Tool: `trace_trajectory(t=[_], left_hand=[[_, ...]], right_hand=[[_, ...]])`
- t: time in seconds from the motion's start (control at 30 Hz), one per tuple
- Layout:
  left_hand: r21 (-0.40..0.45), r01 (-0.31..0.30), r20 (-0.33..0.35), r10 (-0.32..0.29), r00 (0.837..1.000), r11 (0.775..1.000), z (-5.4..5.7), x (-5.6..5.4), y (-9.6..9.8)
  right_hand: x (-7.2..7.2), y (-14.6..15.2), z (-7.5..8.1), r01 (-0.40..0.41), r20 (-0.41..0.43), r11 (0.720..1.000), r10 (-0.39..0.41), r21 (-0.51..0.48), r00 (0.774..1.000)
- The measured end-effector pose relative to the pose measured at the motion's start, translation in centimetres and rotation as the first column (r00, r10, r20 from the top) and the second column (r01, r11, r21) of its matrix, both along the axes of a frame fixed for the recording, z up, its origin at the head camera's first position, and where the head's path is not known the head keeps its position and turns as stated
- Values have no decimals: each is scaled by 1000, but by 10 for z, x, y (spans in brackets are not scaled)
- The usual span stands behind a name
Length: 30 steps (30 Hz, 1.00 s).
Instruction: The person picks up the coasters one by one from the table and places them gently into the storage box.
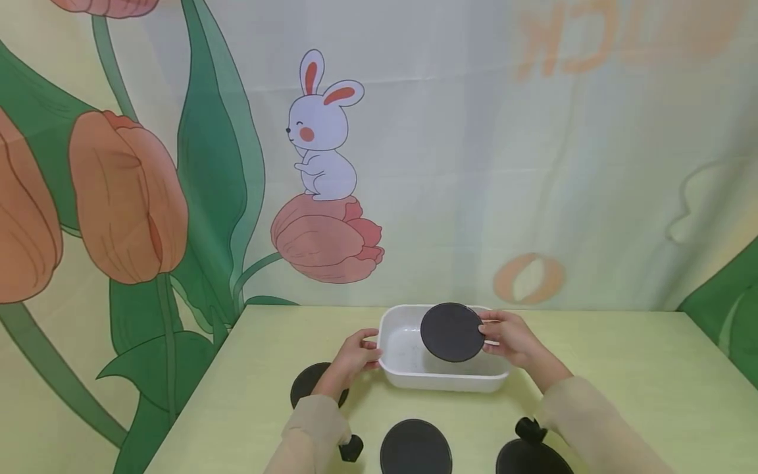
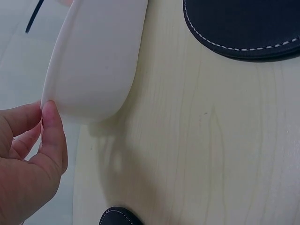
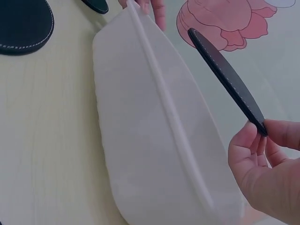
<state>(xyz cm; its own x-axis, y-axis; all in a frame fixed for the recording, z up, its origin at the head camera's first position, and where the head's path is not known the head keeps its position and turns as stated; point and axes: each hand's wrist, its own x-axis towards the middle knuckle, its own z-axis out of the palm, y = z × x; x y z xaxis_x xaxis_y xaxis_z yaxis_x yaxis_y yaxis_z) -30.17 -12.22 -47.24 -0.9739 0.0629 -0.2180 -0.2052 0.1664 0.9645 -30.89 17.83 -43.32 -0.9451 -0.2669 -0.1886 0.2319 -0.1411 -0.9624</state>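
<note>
A white rectangular plastic tub (image 1: 447, 382) stands near the table's back edge. At its left end my left hand (image 1: 359, 350) pinches the rim between thumb and fingers, as the left wrist view shows close up. My right hand (image 3: 267, 173) holds a round black leather coaster (image 3: 229, 79) by its edge, thumb on one side and fingers on the other. White stitching runs along the coaster's border. In the head view that coaster is tilted over the tub's right part, its flat face toward the camera, and covers some of the tub's inside.
Other black coasters lie on the pale wooden table (image 1: 622, 395): one by my left forearm (image 1: 304, 385), partly hidden, another coaster (image 1: 416, 447) at the front middle, and a third coaster (image 1: 530, 459) at front right. Behind the table hangs a printed curtain (image 1: 426, 164).
</note>
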Motion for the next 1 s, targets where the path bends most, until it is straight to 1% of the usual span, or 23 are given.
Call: trace_trajectory(t=[0.17,0.2,0.4,0.57,0.67,0.8,1.0], left_hand=[[8,5,-8,-5,1000,1000,2,1,1],[7,5,-8,-4,1000,1000,3,2,1],[6,-1,0,1,1000,1000,3,2,2],[21,10,-2,-10,1000,1000,2,2,2],[25,12,-5,-12,1000,1000,1,2,2],[23,18,-4,-18,1000,1000,2,2,2],[11,9,-8,-9,1000,1000,2,2,0]], right_hand=[[-8,-17,-11,52,35,999,-52,-7,998],[-9,-19,-13,52,33,999,-52,-2,998],[-19,-32,-26,86,42,995,-88,54,995],[-26,-39,-39,132,76,985,-141,115,987],[-28,-42,-45,166,107,978,-181,129,978],[-29,-44,-50,203,144,970,-222,135,964],[-30,-46,-52,231,170,962,-254,143,952]])
